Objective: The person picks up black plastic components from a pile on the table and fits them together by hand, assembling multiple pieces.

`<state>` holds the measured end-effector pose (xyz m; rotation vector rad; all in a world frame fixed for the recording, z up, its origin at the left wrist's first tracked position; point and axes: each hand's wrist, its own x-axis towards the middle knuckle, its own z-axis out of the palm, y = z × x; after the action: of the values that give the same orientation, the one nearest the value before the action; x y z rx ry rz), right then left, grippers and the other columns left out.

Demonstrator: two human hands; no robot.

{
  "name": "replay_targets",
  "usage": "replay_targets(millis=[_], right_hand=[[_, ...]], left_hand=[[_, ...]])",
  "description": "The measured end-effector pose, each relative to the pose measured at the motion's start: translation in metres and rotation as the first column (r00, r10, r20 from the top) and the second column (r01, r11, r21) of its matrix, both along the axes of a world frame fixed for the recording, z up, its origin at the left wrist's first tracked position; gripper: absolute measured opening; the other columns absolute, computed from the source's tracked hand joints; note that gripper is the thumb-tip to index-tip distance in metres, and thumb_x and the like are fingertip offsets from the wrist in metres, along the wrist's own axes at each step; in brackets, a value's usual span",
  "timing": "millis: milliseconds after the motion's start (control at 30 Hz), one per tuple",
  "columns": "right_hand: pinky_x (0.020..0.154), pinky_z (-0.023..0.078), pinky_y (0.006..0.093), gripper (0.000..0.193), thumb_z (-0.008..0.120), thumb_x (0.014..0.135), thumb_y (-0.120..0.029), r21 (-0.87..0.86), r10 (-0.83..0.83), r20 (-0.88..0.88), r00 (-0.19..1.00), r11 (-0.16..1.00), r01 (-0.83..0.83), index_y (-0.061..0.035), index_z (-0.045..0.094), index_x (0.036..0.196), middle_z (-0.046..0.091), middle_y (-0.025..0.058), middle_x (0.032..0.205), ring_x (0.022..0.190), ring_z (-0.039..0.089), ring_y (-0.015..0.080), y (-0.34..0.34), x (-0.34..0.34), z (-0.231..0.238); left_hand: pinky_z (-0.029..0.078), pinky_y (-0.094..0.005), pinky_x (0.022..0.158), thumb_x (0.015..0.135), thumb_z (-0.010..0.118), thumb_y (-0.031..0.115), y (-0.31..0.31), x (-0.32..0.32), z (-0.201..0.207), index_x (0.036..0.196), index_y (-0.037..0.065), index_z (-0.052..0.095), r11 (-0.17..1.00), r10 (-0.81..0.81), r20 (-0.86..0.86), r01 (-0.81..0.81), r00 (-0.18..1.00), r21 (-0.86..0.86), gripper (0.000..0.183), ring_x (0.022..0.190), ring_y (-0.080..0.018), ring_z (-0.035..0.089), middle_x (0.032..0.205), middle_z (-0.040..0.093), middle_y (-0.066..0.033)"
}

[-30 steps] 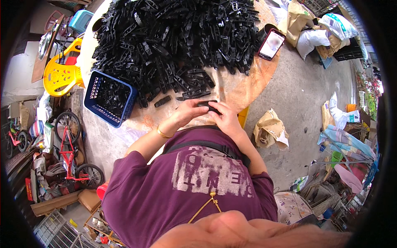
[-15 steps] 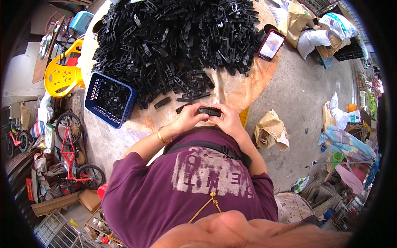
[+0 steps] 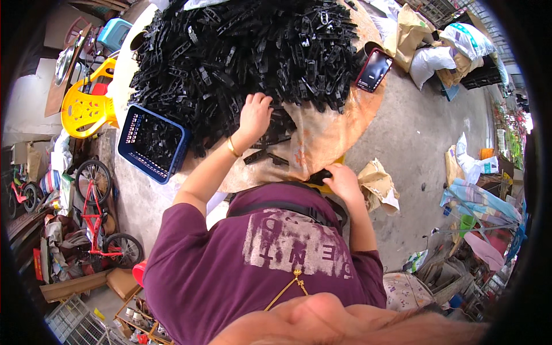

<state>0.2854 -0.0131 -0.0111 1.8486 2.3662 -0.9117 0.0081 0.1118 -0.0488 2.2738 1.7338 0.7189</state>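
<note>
We cannot tell whether the left hand (image 3: 256, 119) grips anything, as its fingertips are lost against the black pile (image 3: 247, 57), which the upper edge cuts off. The right hand (image 3: 344, 184) partly covers a dark thing (image 3: 319, 176) whose shape we cannot make out. The tabletop (image 3: 322, 135) hides most of a yellow object (image 3: 326, 188) below, and the phone (image 3: 375, 70) has on-screen details too small for us to read.
</note>
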Motion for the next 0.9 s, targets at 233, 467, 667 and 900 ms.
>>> replay_targets(millis=[233,467,667,900], right_hand=[[0.076,0.045,0.0337,0.029,0.06,0.071,-0.014,0.298,0.178,-0.361,0.915,0.952,-0.067,-0.008,0.06,0.099,0.056,0.0113,0.094,0.091,0.053,0.0269,0.054,-0.085,-0.022],[0.076,0.045,0.0346,0.029,0.06,0.065,-0.013,0.398,0.287,-0.061,0.956,0.885,-0.24,-0.0046,0.059,0.093,0.057,0.0099,0.093,0.088,0.052,0.0265,0.058,-0.096,-0.058],[0.059,0.046,0.0286,0.022,0.058,0.076,-0.013,-0.085,-0.265,-0.565,0.782,0.961,0.264,-0.0005,0.057,0.094,0.061,0.0069,0.076,0.065,0.057,0.0188,0.048,-0.069,-0.059],[0.059,0.047,0.0226,0.016,0.05,0.082,-0.008,-0.809,-0.83,-0.556,0.049,0.554,0.197,-0.0015,0.052,0.096,0.061,0.0071,0.083,0.067,0.058,0.0123,0.049,-0.049,-0.042]], left_hand=[[0.041,-0.0383,0.076,0.068,0.067,0.022,0.033,0.017,-0.009,0.103,0.013,0.055,0.996,0.029,-0.244,-0.007,0.969,0.09,0.039,0.098,-0.0282,0.044,0.105,0.049,-0.0088],[0.038,-0.0375,0.072,0.068,0.062,0.014,0.024,0.015,-0.001,0.092,0.013,0.056,0.996,-0.08,-0.46,0.052,0.884,-0.073,0.025,0.092,-0.0252,0.045,0.095,0.049,-0.0049],[0.037,-0.0363,0.072,0.066,0.057,0.01,0.029,0.022,-0.005,0.091,0.013,0.056,0.978,-0.144,-0.399,0.191,0.906,0.08,0.025,0.092,-0.0245,0.044,0.097,0.048,-0.0066],[0.037,-0.0345,0.074,0.064,0.061,0.013,0.049,0.03,-0.007,0.071,0.012,0.059,0.968,-0.213,-0.457,0.249,0.864,0.02,0.007,0.093,-0.0221,0.046,0.088,0.053,-0.0051]])
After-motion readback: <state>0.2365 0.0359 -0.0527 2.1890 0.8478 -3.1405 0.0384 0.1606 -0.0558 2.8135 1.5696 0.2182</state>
